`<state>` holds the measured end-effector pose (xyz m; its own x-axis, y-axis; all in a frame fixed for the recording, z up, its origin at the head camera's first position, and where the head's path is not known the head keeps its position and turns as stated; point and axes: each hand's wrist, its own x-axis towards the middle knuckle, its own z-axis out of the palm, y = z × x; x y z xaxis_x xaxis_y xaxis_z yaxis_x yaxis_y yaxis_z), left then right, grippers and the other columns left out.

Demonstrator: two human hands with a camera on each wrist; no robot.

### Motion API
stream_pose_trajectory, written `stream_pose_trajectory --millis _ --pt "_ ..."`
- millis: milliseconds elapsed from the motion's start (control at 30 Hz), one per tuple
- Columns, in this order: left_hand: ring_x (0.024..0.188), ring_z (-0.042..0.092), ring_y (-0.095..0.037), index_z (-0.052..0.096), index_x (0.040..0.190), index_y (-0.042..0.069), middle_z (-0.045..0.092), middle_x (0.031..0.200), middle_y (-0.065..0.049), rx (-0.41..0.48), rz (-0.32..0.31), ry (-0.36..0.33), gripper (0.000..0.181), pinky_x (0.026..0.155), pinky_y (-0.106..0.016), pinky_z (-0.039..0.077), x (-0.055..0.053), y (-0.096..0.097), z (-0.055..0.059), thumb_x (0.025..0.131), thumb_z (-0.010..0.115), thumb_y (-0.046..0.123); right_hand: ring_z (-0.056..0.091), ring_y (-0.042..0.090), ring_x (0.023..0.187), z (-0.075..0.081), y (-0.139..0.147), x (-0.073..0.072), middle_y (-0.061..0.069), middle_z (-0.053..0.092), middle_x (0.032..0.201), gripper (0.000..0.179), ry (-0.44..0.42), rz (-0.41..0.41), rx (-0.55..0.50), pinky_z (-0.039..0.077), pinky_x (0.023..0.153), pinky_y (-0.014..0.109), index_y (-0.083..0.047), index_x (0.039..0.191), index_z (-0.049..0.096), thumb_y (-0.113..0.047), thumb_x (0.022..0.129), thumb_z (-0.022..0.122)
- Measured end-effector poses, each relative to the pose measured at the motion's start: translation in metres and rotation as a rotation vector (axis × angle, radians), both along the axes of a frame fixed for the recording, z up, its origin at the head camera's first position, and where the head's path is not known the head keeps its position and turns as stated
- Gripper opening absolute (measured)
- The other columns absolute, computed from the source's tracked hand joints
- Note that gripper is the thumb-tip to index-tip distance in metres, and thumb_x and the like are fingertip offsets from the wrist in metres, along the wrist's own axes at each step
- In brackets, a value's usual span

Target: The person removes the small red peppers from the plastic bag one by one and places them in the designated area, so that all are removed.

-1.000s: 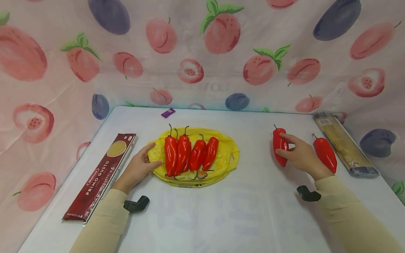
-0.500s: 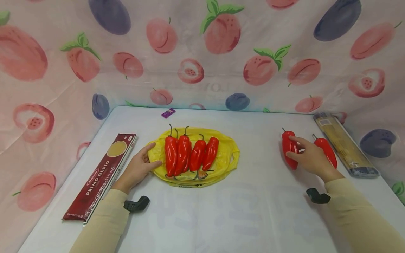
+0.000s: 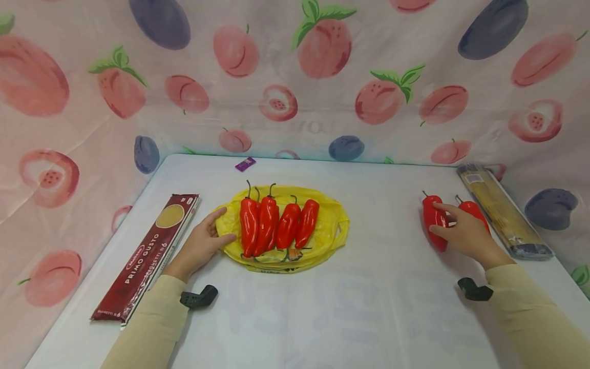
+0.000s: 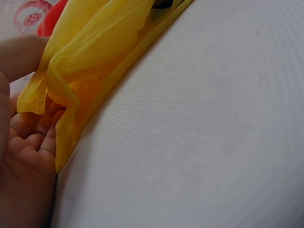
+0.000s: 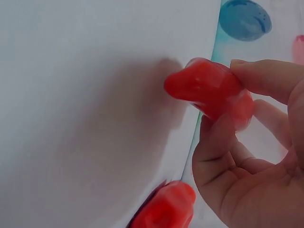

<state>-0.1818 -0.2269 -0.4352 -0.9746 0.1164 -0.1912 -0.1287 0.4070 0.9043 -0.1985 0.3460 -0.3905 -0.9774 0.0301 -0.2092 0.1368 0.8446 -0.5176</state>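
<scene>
In the head view a yellow plastic bag lies flattened on the table, with several glossy red peppers side by side on top. My left hand holds the bag's left edge, thumb over it and fingers curled at its folds; the left wrist view shows the crumpled plastic between them. On the right, my right hand pinches a red pepper between thumb and fingers. It is lifted off the table, its shadow beside it in the right wrist view. Partly behind this hand lies another red pepper.
At the left lies a dark red spaghetti pack. A clear pack of spaghetti rests along the right side. Near the back edge is a small purple packet. A fruit-printed curtain surrounds the white table.
My right hand has carried its pepper to the right and slightly toward me, closer to the other pepper. My left hand and the bag have stayed in place.
</scene>
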Motion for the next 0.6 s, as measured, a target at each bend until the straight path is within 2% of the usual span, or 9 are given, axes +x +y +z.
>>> stream_pose_trajectory --millis 433,600 --pt "0.138 0.043 -0.031 0.023 0.161 0.016 0.035 0.157 -0.017 0.025 -0.011 0.028 0.086 0.110 -0.044 0.039 0.000 0.000 0.000 0.092 0.073 0.025 0.034 0.060 0.120 -0.007 0.018 0.003 0.042 0.034 0.136 0.084 -0.034 0.001 0.014 0.055 0.083 0.061 0.002 0.156 0.022 -0.033 0.094 0.068" --pt "0.139 0.042 -0.032 0.023 0.160 0.016 0.034 0.158 -0.017 0.024 -0.009 0.027 0.085 0.110 -0.044 0.039 0.000 -0.001 0.000 0.092 0.073 0.025 0.034 0.061 0.119 -0.007 0.020 0.003 0.043 0.035 0.135 0.083 -0.036 -0.013 0.044 0.054 0.082 0.062 0.004 0.154 0.025 -0.031 0.093 0.069"
